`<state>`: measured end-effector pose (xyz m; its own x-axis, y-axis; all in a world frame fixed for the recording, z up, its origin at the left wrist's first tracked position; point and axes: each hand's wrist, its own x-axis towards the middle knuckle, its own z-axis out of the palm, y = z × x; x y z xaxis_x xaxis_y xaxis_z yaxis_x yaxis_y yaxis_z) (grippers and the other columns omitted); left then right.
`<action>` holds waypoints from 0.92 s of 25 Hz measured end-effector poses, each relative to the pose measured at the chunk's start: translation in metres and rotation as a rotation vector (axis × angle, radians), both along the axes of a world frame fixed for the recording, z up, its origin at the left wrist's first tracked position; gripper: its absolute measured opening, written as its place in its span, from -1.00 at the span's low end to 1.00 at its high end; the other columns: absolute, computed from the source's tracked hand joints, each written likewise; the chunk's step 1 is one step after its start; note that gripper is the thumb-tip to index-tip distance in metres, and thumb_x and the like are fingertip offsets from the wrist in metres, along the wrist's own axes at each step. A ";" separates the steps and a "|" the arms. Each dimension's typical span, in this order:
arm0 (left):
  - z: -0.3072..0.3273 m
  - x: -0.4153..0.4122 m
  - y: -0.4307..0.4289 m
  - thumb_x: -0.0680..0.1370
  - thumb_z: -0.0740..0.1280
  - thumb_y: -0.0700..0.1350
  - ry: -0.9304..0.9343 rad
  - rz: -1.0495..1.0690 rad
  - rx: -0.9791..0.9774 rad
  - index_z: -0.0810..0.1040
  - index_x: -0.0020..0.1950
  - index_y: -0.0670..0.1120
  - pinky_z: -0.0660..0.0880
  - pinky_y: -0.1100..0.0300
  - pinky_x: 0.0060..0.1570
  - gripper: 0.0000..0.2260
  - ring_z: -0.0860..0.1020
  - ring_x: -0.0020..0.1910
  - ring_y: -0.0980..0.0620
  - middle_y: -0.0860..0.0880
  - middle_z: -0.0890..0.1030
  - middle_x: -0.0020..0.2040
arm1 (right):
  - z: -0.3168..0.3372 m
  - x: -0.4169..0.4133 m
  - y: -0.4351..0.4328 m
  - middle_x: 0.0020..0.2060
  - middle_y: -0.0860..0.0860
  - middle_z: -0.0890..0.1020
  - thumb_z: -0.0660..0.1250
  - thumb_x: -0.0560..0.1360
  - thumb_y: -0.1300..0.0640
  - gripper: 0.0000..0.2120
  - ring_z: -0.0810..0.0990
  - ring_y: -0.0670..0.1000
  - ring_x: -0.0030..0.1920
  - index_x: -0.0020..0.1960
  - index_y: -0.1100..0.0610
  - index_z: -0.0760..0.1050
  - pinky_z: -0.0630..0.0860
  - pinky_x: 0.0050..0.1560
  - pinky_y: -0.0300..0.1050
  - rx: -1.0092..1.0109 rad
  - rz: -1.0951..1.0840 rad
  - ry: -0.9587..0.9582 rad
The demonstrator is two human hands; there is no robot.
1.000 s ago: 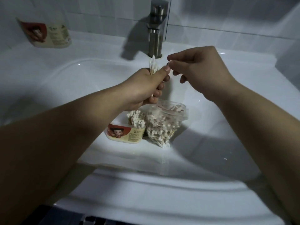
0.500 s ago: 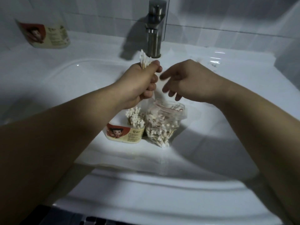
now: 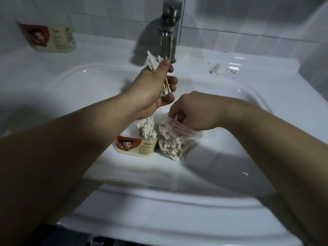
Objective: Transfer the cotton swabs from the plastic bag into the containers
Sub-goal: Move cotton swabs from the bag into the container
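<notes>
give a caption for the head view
Left hand holds a bunch of swabs; right hand reaches into the bag.

The left hand point(image 3: 156, 86) grips a bundle of swabs point(image 3: 153, 63) above the sink point(image 3: 213, 157). The right hand point(image 3: 193, 112) reaches into the plastic bag point(image 3: 174, 144), just right of the container point(image 3: 136, 147).

You had a white sink point(image 3: 195, 183) in front of you, its basin wide and shallow. A brushed metal tap point(image 3: 169, 31) stood upright on the back ledge, throwing a shadow to its left. Grey smudges point(image 3: 215, 68) marked the ledge right of the tap. Pale wall tiles point(image 3: 248, 20) rose behind, and a dark grille point(image 3: 74, 238) showed below the front rim.
</notes>
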<state>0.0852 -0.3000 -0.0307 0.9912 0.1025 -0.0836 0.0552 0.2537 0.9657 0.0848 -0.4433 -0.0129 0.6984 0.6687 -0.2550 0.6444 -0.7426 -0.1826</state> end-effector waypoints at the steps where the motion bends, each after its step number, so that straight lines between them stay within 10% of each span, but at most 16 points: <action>1: 0.000 0.000 0.001 0.72 0.18 0.06 0.002 0.002 -0.005 0.46 -0.02 -0.06 0.46 0.24 -0.42 -0.76 0.52 -0.37 0.10 -0.03 0.56 -0.26 | -0.002 0.000 0.002 -0.22 -0.15 0.63 0.27 0.55 0.13 -0.81 0.55 -0.13 -0.22 0.03 -0.04 0.64 0.48 -0.16 -0.20 -0.009 0.008 -0.021; 6: 0.000 0.000 0.001 0.72 0.17 0.02 -0.010 -0.020 0.005 0.49 0.01 -0.08 0.51 0.24 -0.36 -0.78 0.55 -0.34 0.10 -0.03 0.59 -0.25 | -0.002 0.000 0.004 -0.41 -0.09 0.48 0.27 0.52 0.20 -0.69 0.41 -0.12 -0.37 -0.36 -0.03 0.36 0.26 -0.38 -0.21 -0.031 0.036 -0.086; 16: -0.004 -0.001 0.001 0.72 0.15 0.07 0.057 -0.117 0.208 0.50 0.00 -0.02 0.55 -0.23 0.13 -0.76 0.66 -0.02 -0.13 -0.07 0.66 -0.06 | 0.006 0.013 -0.010 -0.19 -0.10 0.71 0.39 0.53 0.11 -0.89 0.64 -0.09 -0.17 -0.07 -0.03 0.70 0.58 -0.07 -0.11 0.214 -0.084 -0.144; 23: -0.005 -0.001 0.003 0.72 0.12 0.12 0.066 -0.140 0.366 0.51 0.00 -0.01 0.61 -0.09 -0.04 -0.72 0.70 0.04 -0.11 -0.09 0.71 -0.03 | 0.013 0.018 -0.019 -0.31 -0.15 0.68 0.44 0.46 0.21 -0.84 0.65 -0.19 -0.28 -0.10 -0.05 0.68 0.49 -0.21 -0.26 0.263 -0.190 -0.079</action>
